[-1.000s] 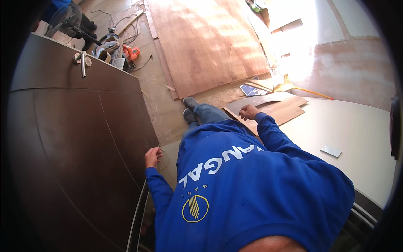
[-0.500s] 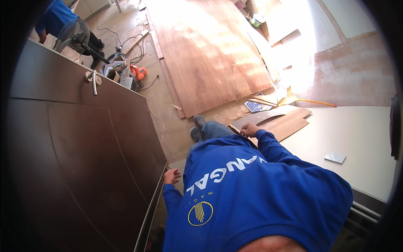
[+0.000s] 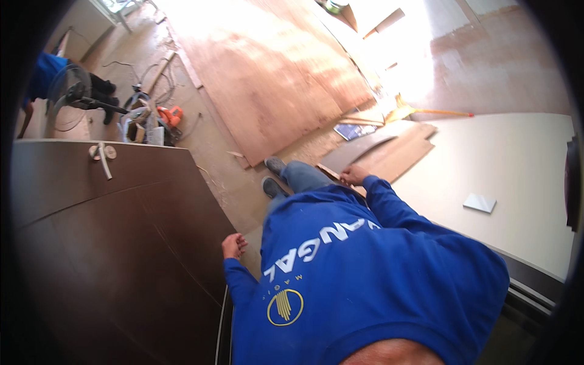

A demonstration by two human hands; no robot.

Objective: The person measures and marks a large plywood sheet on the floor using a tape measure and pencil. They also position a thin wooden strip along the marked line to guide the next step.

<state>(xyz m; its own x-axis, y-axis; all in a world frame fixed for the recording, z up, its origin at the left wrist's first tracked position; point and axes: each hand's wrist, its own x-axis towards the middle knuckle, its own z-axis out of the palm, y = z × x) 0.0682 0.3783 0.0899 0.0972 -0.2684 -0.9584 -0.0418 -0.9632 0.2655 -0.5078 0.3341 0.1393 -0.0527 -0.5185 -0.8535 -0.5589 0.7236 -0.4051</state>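
My left hand (image 3: 234,246) hangs beside the edge of a dark brown door (image 3: 121,243), its fingers loosely bent, somewhat apart and holding nothing visible. A metal lever handle (image 3: 104,159) sticks out near the door's far edge. To the right, my right hand (image 3: 354,176) is in front of my hip with its fingers drawn together; whatever lies between them, if anything, is too small to make out. Right by those fingers are a grey-brown curved strip (image 3: 359,152) and brown wood boards (image 3: 401,152), but contact with them cannot be told.
A large plywood sheet (image 3: 261,79) covers the floor ahead. On the right is a pale panel (image 3: 517,164) bearing a small light square piece (image 3: 480,202). A broom (image 3: 438,112) lies beyond it. Far left are a fan (image 3: 70,91), an orange power tool (image 3: 171,115), cables and a co-worker in blue.
The view has shifted, and the scene ahead sits further left. My left hand has moved up and left against the door, its fingers more bent. My right hand remains beside the boards.
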